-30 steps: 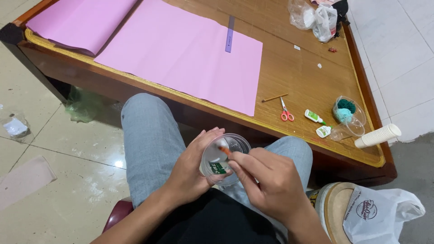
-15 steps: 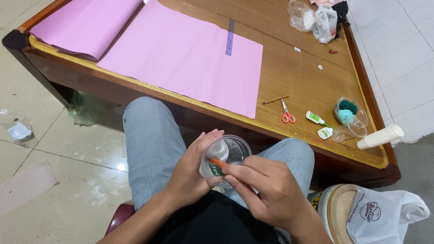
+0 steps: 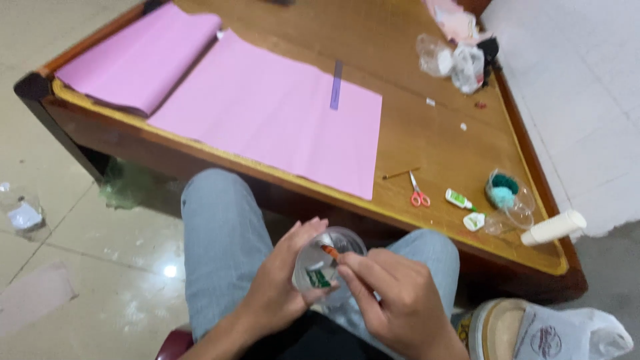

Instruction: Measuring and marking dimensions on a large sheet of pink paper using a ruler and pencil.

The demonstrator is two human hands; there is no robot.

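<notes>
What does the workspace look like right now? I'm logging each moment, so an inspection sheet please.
Surface: wooden table, two pink sheets lying flat on it.
Job's things: clear cup over the lap; small orange-tipped piece at its mouth.
Clutter: ruler, scissors, glue tube, teal pot, white bottle, plastic bags.
Grippers: left hand wraps the cup; right hand pinches the piece.
Cables: nothing seen.
Surroundings: tiled floor, white bag beside the right knee.
</notes>
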